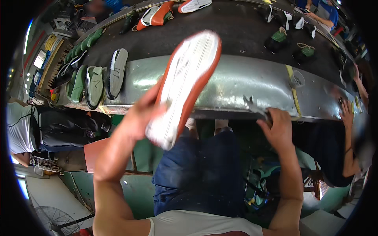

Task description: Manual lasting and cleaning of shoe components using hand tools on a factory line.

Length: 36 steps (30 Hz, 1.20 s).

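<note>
An orange-brown shoe (188,72) is raised at a slant in front of me, its white bottom facing up and its narrower end low and near my body. My left hand (138,118) is closed around the lower left part of it; some of the fingers are hidden beneath. At the front edge of the metal bench top (232,78), my right hand (278,125) is wrapped round metal pliers (255,107). Their jaws point away to the left, apart from the shoe.
Left on the bench stand several white-bottomed and green shoe pieces (94,84). Orange shoes (157,15) lie on the dark conveyor belt (236,31), with black and green shoes (277,39) farther right. A clear cup (297,80) sits by a yellow strip. Co-workers flank me; one person's hand (346,114) rests at right.
</note>
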### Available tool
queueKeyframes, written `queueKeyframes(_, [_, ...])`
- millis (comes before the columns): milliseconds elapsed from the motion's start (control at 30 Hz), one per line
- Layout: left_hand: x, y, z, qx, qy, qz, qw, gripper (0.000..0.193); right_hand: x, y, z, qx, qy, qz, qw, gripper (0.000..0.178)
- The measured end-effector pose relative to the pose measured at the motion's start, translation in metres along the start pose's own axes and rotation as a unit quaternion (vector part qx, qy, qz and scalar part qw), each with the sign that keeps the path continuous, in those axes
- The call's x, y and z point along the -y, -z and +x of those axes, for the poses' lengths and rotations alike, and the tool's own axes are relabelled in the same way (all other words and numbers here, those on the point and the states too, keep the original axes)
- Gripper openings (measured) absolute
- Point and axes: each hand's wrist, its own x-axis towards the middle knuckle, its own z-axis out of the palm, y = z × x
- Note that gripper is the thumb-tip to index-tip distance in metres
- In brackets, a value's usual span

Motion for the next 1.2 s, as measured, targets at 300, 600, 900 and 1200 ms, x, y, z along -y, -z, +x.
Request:
queueKeyframes(300, [-0.027, 0.012, 0.348, -0.104, -0.099, 0.842, 0.521, 0.062, -0.054, -0.029, 0.055, -0.021, -0.088, -0.020, 0.996, 0.044])
queueKeyframes(600, [-0.022, 0.087, 0.429, -0.120, -0.312, 0.661, 0.672, 0.033, -0.065, -0.031, 0.063, 0.018, -0.107, -0.006, 0.994, 0.048])
queueKeyframes(900, [-0.029, 0.236, 0.620, -0.430, -0.068, 0.683, 0.587, 0.105, -0.069, -0.034, 0.065, 0.061, -0.096, 0.005, 0.993, 0.053])
queueKeyframes(1200, [-0.041, 0.240, 0.605, -0.237, 0.080, 0.352, 0.902, 0.059, -0.061, -0.036, 0.071, 0.059, -0.105, -0.002, 0.993, 0.052])
